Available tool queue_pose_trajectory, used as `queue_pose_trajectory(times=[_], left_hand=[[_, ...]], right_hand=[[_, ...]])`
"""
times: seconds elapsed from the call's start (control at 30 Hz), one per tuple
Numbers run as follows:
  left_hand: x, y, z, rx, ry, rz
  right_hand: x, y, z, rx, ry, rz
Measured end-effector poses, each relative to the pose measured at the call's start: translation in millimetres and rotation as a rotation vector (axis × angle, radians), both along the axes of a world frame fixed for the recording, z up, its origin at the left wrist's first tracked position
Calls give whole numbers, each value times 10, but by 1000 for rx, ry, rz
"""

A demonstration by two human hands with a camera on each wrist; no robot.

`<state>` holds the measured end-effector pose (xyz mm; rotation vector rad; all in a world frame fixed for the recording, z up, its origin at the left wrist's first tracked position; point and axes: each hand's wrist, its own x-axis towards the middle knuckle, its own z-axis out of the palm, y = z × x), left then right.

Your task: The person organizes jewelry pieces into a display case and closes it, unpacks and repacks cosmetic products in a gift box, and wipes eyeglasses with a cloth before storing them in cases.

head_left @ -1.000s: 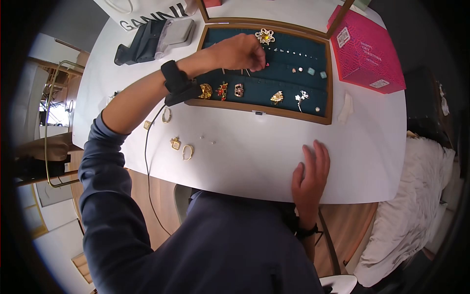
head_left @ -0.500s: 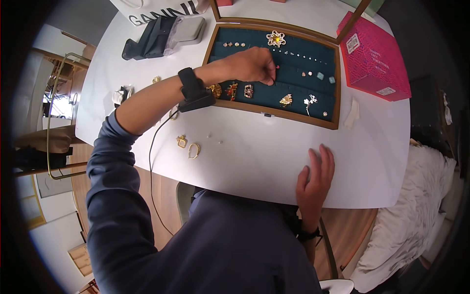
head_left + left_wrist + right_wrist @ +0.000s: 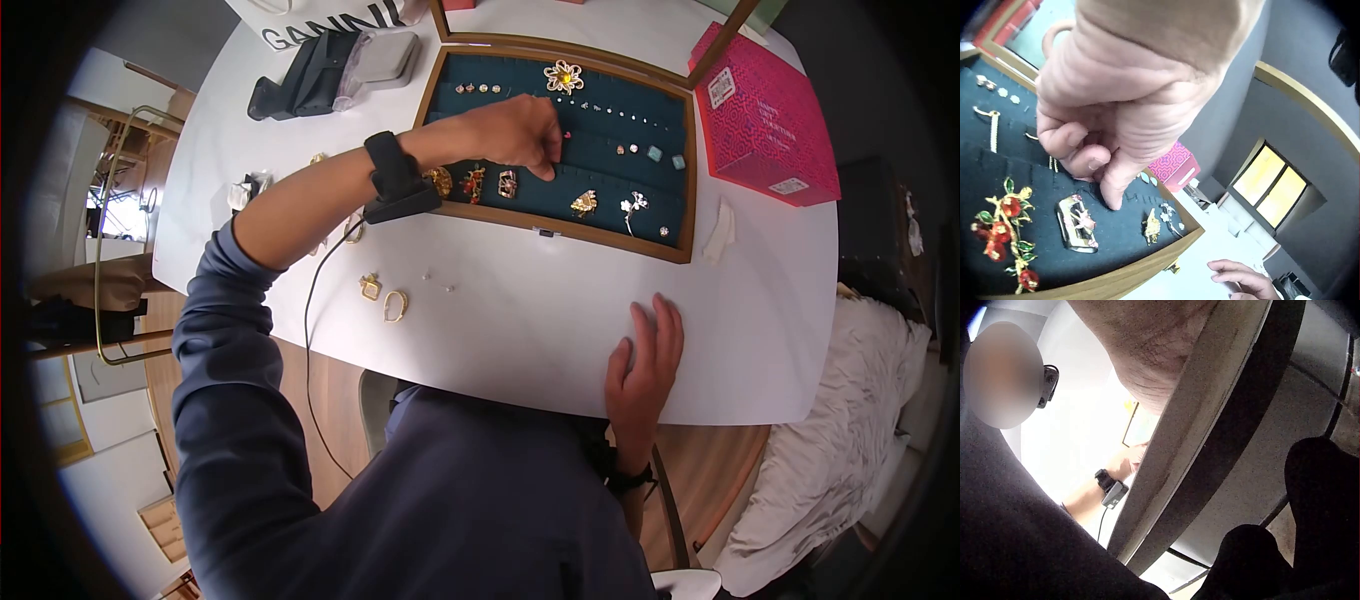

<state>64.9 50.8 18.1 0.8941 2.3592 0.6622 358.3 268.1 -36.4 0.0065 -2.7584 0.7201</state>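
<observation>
My left hand (image 3: 505, 135) reaches over the dark green lining (image 3: 545, 215) of a wooden jewelry box, fingers curled and tips low at the lining. In the left wrist view the left hand (image 3: 1129, 94) has its thumb tip down on the lining, beside a rectangular brooch (image 3: 1077, 224) with pink stones; I cannot tell whether a small piece is between the fingertips. A red-berry brooch (image 3: 1000, 231) lies nearer the camera. A gold leaf-shaped brooch (image 3: 584, 204) and a silver flower brooch (image 3: 633, 208) sit rightward. My right hand (image 3: 648, 362) rests on the white table, fingers extended.
The box's lid frame (image 3: 725, 40) stands raised. A pink box (image 3: 765, 120) is at right, a dark pouch (image 3: 305, 80) at left. Gold hoop earring (image 3: 396, 306), a square gold earring (image 3: 370, 287) and small studs (image 3: 449, 289) lie near the table's front. A cable (image 3: 310, 350) trails from the left wrist.
The left hand has moved from near the small pink stud slightly toward the box's front edge, its fingertips lower on the lining. The head view has shifted. The right hand stays on the table.
</observation>
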Motion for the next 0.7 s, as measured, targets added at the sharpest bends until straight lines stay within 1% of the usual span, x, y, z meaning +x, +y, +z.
queue_pose_trajectory(times=[0.2, 0.33, 0.4, 0.43, 0.5, 0.53, 0.6, 0.63, 0.67, 0.7], left_hand=[[0, 12, -8, -8, 2, 16], [-10, -10, 17, 17, -1, -5], [-44, -39, 90, 56, -43, 110], [-71, -80, 148, 56, -46, 109], [-148, -229, 297, 212, 130, 60], [-160, -339, 358, 213, 126, 59], [-184, -542, 503, 304, 268, 85], [-68, -549, 666, 305, 265, 86], [150, -548, 879, 318, 395, 193], [271, -573, 982, 327, 526, 301]], right_hand=[[3, 2, 1, 8, 0, 4], [3, 0, 11, 7, -8, 4], [2, 0, 11, 10, -5, 4], [7, -1, 10, 12, -3, 5], [3, -4, 17, 15, -5, 4], [7, -5, 19, 16, -6, 3], [1, -4, 13, 19, -1, 6], [4, -5, 8, 20, 4, 11], [1, -4, 3, 21, 0, 13], [-4, -4, -4, 23, 8, 13]])
